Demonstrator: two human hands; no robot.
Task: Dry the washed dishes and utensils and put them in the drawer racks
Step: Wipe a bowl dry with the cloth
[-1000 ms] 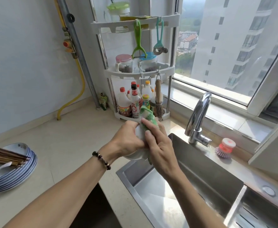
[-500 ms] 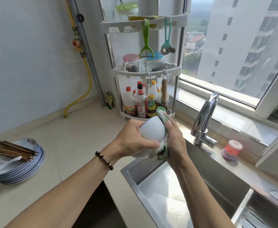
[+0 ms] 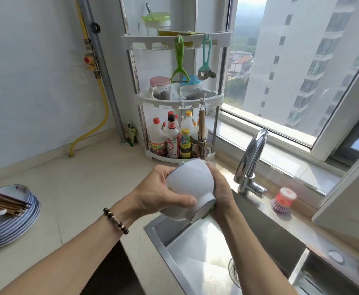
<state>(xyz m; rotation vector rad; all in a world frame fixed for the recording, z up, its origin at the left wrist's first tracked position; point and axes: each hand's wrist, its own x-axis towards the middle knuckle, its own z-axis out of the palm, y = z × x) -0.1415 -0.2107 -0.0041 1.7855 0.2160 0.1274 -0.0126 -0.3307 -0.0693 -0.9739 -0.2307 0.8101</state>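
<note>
Above the sink's (image 3: 161, 233) left corner, the left hand (image 3: 153, 193) wraps curled fingers (image 3: 181, 201) round the tilted white bowl (image 3: 188, 184); the right hand (image 3: 221, 192) cups its far side, its grip hidden. The glazed bowl is probably slick, stiff and breakable, safest held at rim and foot.

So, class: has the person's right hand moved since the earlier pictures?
Yes. The right hand has shifted rightward, toward the faucet, going from the near face of the bowl to its right side.
</note>
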